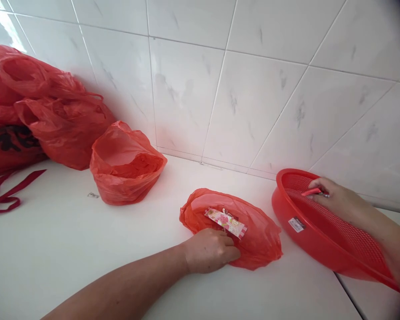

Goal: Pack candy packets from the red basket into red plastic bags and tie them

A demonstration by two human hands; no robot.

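My left hand [213, 251] is closed at the near rim of a red plastic bag [260, 235], its fingers curled over the edge; the fingertips are partly hidden. Inside the bag's mouth, just beyond those fingers, lies a pink-and-white wrapped packet [226, 222] with a flower print. A darker packet shows partly beneath it. Over to the right, my right hand [326, 193] pinches a small red packet [311, 191] above a red plastic mesh basket [306, 238]. The basket's inside is partly covered by my forearm.
Another red plastic bag [128, 178] stands with its mouth wide, left of centre. Several full red bags [63, 124] are heaped at the far left, near a dark red ribbon [10, 193]. White tiled wall [186, 89] rises behind the white table [70, 249].
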